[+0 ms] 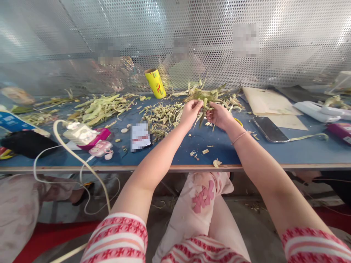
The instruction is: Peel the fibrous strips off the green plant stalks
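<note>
Blurred patches cover the card (140, 136) on the table (192, 146) and three spots behind the mesh screen (287, 47). The fingers (197, 105) hide part of the green stalk (204, 106); the purple box (341, 130) is cut off at right.

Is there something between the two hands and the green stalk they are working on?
Nothing visible. The left hand and right hand both already pinch the green stalk directly, above the blue table.

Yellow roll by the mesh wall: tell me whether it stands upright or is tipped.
Tipped. The yellow roll leans, its open top end toward the left and its bottom resting on the blue table near the mesh wall.
</note>
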`<state>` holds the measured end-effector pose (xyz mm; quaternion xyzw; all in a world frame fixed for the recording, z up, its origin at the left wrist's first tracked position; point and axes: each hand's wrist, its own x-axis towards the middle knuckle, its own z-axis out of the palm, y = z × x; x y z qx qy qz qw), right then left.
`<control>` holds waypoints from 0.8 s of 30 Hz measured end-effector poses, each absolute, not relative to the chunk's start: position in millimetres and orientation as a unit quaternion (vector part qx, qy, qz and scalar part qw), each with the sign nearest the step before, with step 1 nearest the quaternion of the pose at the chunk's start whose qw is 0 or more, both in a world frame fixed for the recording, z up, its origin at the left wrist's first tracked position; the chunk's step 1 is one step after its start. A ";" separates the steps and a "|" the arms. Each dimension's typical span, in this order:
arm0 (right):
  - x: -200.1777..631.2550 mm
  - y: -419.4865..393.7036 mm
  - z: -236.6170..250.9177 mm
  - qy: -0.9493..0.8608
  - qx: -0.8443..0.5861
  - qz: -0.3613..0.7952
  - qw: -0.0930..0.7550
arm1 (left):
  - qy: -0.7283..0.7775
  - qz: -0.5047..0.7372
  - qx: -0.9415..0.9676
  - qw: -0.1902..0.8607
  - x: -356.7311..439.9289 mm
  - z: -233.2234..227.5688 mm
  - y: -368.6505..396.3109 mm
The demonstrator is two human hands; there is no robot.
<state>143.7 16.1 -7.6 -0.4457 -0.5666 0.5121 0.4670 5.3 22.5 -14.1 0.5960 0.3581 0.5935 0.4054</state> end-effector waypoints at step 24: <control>171.8 34.0 -30.9 -0.845 -0.468 0.157 0.206 | 0.379 0.596 0.483 0.518 -6.6 -25.8 48.7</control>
